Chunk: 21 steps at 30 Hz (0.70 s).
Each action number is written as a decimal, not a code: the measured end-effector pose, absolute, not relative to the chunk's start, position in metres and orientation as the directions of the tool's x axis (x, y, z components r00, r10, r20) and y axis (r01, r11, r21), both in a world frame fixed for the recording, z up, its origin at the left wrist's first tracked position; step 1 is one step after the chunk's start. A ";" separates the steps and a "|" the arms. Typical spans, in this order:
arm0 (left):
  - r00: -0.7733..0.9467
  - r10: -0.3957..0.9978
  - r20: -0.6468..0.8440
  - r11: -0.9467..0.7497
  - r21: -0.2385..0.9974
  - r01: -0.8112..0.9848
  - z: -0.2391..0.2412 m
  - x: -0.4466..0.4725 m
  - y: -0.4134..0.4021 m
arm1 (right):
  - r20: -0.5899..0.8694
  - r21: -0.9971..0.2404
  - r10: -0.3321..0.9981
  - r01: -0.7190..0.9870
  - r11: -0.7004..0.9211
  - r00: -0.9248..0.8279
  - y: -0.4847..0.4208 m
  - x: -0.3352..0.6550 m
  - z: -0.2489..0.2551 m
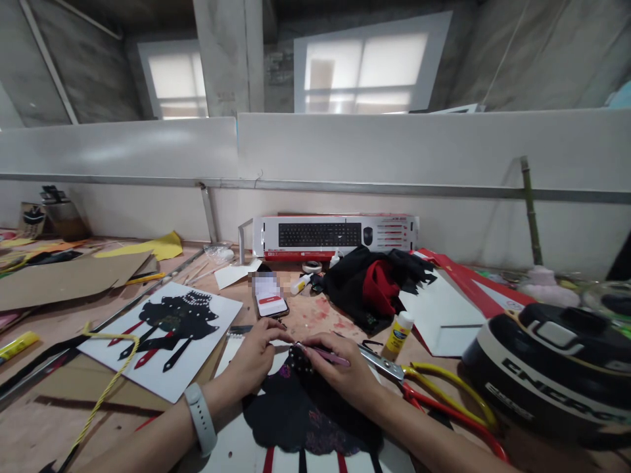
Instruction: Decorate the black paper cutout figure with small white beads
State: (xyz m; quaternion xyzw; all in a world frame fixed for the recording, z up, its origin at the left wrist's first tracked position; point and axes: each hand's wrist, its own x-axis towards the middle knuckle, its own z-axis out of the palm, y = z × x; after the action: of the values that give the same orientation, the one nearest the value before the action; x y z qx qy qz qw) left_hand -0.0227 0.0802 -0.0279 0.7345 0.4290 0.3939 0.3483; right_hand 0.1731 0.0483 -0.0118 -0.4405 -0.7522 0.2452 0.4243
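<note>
My left hand (256,358) rests on the table with its fingers curled, pinching the top edge of a black fabric cut-out (305,410) that lies on a white board in front of me. My right hand (340,371) is closed around a thin pink pen-like tool (328,355), its tip touching the beaded top of the black piece. A grey watch sits on my left wrist.
A phone (269,297) lies just beyond my hands. To the left is a white board with a black and red cut-out (170,322) and a yellow cord. Glue bottle (398,333), red-handled snips (434,387), a black helmet (557,368) sit right; a keyboard box (335,236) stands behind.
</note>
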 end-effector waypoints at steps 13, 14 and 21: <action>0.343 0.887 0.310 -0.435 0.809 0.394 -0.035 -0.024 0.083 | 0.399 -0.785 0.883 0.405 0.468 -0.248 0.048 0.174 -0.013; 0.347 0.884 0.312 -0.442 0.800 0.407 -0.036 -0.024 0.084 | 0.398 -0.793 0.886 0.397 0.463 -0.240 0.048 0.174 -0.012; 0.390 0.847 0.362 -0.526 0.681 0.510 -0.037 -0.026 0.087 | 0.380 -0.867 0.920 0.307 0.392 -0.099 0.051 0.176 -0.011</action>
State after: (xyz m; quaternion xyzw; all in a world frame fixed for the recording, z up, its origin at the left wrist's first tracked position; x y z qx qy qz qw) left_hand -0.0262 0.0869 -0.0369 0.7990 0.4244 0.3532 0.2383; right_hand 0.1760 0.0505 -0.0115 -0.4557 -0.6731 0.3108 0.4927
